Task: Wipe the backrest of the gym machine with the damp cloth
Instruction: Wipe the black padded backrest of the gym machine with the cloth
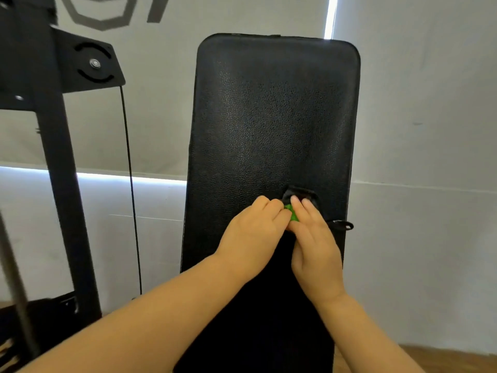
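The black padded backrest [274, 117] stands upright in the middle of the view, its leather-like surface grainy. Low on the pad both hands meet. My left hand [252, 235] is curled, its fingertips pinching a small cloth [291, 212] that shows bright green between the fingers and dark fabric above them. My right hand [314, 243] lies over the same cloth, fingers fairly straight against the pad, thumb pressing the green part. A thin black loop [341, 225] sticks out to the right of my right hand. Most of the cloth is hidden under the hands.
A black steel machine frame [56, 157] with a pulley plate [94, 64] and a thin cable [130, 170] stands to the left. A pale wall with a light strip [129, 179] is behind. Wooden floor [443, 359] shows at the lower right.
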Demonstrator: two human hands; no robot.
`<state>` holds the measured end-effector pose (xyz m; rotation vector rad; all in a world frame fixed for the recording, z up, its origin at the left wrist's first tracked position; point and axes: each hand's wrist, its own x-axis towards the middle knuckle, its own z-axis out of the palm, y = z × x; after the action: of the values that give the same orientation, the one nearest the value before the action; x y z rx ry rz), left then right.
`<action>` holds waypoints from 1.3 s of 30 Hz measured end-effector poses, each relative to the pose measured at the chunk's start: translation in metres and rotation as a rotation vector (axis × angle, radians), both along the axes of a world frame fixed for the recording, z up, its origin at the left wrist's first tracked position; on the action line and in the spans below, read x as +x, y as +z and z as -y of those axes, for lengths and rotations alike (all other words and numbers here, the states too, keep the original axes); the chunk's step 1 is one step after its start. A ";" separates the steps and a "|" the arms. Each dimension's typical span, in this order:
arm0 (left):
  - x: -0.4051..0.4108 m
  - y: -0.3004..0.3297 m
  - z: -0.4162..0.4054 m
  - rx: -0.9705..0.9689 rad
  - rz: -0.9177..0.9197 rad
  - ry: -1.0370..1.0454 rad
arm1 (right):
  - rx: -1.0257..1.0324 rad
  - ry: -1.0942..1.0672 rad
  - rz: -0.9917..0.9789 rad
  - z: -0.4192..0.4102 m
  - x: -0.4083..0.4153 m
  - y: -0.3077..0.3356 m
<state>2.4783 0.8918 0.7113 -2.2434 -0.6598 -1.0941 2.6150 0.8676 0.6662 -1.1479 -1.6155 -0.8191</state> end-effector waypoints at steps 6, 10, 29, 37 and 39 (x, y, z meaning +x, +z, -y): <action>-0.031 0.059 -0.030 0.092 0.114 0.153 | 0.016 0.066 0.075 -0.033 -0.034 0.082; -0.048 0.092 -0.045 0.133 0.165 0.228 | 0.034 0.090 0.029 -0.048 -0.061 0.118; -0.091 -0.031 -0.023 -0.006 0.303 0.135 | 0.099 0.067 0.092 -0.036 -0.101 0.000; -0.096 0.015 -0.033 -0.136 0.355 0.181 | 0.238 0.068 0.187 -0.060 -0.103 0.053; -0.094 0.037 -0.034 -0.161 0.404 0.209 | 0.240 0.057 0.226 -0.069 -0.104 0.078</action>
<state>2.3847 0.9262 0.7485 -2.0351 -1.1568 -1.4413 2.5110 0.9362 0.7438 -0.8602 -1.6702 -1.1041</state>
